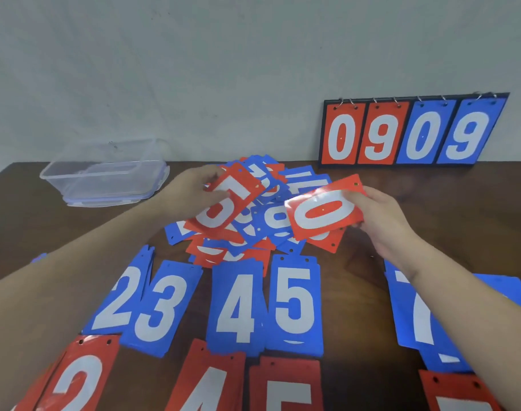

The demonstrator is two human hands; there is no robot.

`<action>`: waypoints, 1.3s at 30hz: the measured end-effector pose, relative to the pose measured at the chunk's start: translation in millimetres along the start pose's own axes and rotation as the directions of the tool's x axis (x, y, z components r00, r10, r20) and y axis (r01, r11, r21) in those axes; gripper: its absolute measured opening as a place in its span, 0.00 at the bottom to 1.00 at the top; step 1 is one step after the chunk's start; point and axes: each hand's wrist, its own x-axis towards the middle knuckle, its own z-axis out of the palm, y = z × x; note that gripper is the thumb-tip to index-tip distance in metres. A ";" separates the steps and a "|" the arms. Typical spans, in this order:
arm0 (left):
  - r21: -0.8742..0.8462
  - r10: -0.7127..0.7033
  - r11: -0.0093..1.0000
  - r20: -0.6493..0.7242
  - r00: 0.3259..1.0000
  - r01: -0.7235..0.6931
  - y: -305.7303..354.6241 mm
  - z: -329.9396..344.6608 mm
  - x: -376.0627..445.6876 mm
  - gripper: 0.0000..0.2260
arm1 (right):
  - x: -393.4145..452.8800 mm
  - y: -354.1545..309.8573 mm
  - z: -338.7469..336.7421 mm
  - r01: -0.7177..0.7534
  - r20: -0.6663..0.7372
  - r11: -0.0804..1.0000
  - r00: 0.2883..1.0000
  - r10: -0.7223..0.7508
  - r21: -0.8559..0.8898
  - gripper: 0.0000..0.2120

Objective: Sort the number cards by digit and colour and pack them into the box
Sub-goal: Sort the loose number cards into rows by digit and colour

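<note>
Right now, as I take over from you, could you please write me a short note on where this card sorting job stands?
Left hand grips a red 5 card; right hand grips a red 0 card, both over the unsorted heap.
Done: blue stacks 2, 3, 4, 5 in a row, red stacks started nearer you.
Left: sort the heap, then pack; the clear box, far left, holds no cards.

1 clear box, 1 scoreboard showing 4 digits, 2 hands, 1 mixed card heap.
</note>
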 end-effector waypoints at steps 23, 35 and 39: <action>-0.663 -0.246 0.725 0.007 0.969 0.189 21.6 67.2 -175.2 0.17 | -98.5 24.3 -26.0 0.059 0.205 0.993 0.978 -0.037 -0.103 0.13; -0.388 -0.262 0.857 0.236 0.936 0.338 54.4 119.9 -217.8 0.15 | -103.0 26.9 -49.6 0.096 0.305 0.977 0.952 -0.035 -0.188 0.10; 0.023 -0.224 0.974 0.172 0.959 0.224 57.8 134.8 -223.6 0.17 | -106.3 22.7 -56.0 0.121 0.355 0.967 0.934 -0.034 -0.224 0.10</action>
